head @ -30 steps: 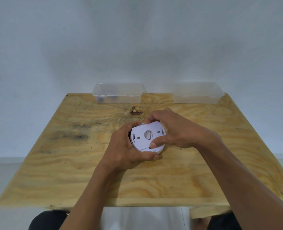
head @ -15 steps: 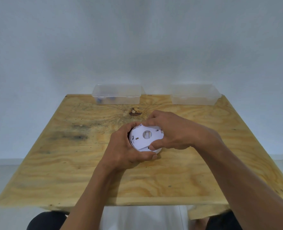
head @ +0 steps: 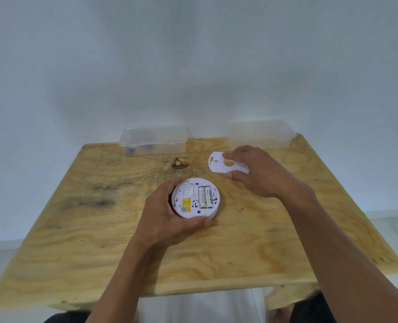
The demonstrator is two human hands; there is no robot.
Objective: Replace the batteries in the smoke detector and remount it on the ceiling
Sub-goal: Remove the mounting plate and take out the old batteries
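A: From the head view, what do we see on the plywood surface?

B: We see the smoke detector, a round white plastic disc lying back-up, with two yellow-and-white batteries side by side in its open compartment and a small yellow label beside them. Our left hand curls around its near-left rim, thumb along the near edge and fingers over the far edge: a partly closed grip clasping the body against the wood.

A: And our right hand?

B: It reaches forward, palm down, and pinches the mounting plate, a thin flat white piece with a round hole and small slots. Thumb sits on its near edge, fingertips on the far edge. Whether the plate touches the wood we cannot tell.

A: Beyond the grips?

B: Past the left hand stands a clear lidded plastic box with small blue things inside. Just past the right hand stands a second clear box. A dark knot marks the grain between them.
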